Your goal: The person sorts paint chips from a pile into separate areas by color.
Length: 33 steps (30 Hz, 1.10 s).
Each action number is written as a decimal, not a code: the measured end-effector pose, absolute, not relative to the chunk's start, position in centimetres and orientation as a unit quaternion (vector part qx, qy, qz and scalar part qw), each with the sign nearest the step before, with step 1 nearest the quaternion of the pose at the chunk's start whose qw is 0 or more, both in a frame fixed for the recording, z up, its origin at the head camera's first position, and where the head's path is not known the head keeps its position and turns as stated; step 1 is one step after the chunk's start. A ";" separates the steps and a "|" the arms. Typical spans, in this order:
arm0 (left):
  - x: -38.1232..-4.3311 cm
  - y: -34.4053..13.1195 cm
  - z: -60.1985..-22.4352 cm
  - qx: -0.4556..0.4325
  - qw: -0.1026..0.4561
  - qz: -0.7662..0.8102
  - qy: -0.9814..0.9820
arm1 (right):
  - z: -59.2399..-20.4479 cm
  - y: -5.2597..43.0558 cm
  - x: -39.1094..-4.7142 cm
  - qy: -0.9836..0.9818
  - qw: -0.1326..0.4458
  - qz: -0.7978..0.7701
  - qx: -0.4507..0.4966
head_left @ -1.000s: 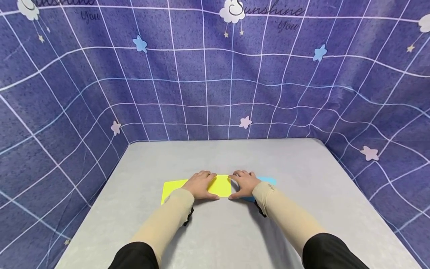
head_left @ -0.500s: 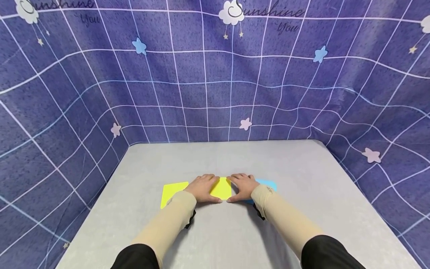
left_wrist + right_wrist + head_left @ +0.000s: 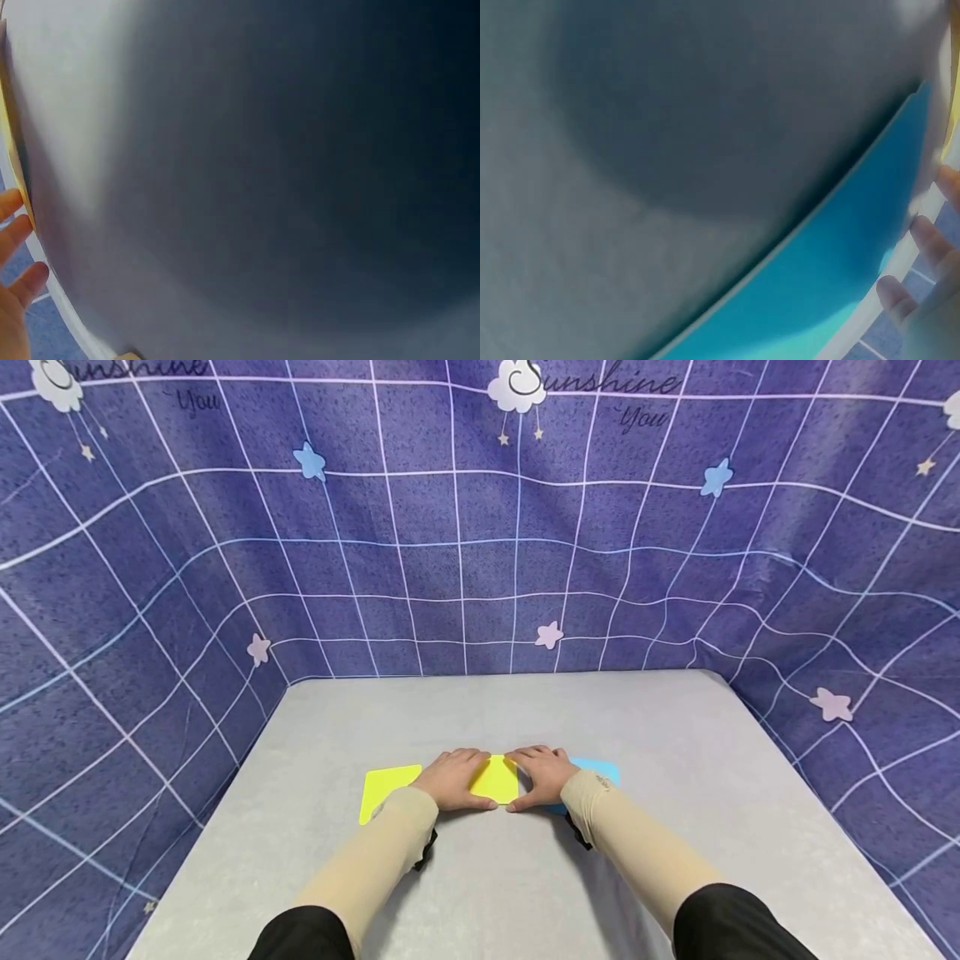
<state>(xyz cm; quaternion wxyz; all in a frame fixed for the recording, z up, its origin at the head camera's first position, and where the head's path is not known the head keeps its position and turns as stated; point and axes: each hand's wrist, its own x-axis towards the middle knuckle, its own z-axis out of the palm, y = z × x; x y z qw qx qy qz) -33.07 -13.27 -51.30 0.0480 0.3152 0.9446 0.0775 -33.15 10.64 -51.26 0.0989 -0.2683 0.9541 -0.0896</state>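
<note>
A yellow square card [image 3: 495, 780] lies flat on the table between the two hands. My left hand [image 3: 453, 779] spans its left side, fingers at the far edge and thumb at the near edge. At its right corners, my right hand [image 3: 542, 775] holds it the same way, between fingertips and thumb. Another yellow card [image 3: 384, 789] shows left of the left hand, partly behind the wrist. A blue card [image 3: 597, 769] sits beneath and beside the right hand, mostly hidden. In the right wrist view, that blue card [image 3: 840, 240] looks thin, its edge slightly off the table.
The light grey tabletop [image 3: 495, 877] stretches around the cards. A purple-blue gridded curtain [image 3: 480, 560] with stars and clouds encloses its back and sides. Both forearms wear beige sleeves [image 3: 375, 852], with black cuffs nearer the body.
My left hand has shifted slightly right, and the right hand slightly left, closing in on the middle card. In the last half second the hands and cards have barely moved.
</note>
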 end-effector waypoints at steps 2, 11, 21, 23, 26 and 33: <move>-33.1 -13.3 -51.3 0.316 0.046 0.077 0.945 | -51.3 10.6 -33.2 0.953 0.097 -0.095 -0.270; -33.5 -13.4 -52.1 0.326 0.044 0.083 0.941 | -51.1 9.9 -33.3 0.950 0.122 -0.114 -0.263; -33.3 -13.2 -51.8 0.329 0.043 0.100 0.938 | -50.6 9.6 -32.9 0.948 0.115 -0.138 -0.262; -33.3 -13.1 -51.9 0.325 0.047 0.103 0.939 | -50.8 9.6 -33.0 0.948 0.116 -0.137 -0.261; -33.5 -12.9 -51.8 0.315 0.055 0.105 0.941 | -50.8 9.6 -32.9 0.948 0.120 -0.138 -0.262; -33.5 -12.7 -51.5 0.297 0.070 0.127 0.944 | -50.6 9.5 -32.9 0.948 0.124 -0.141 -0.258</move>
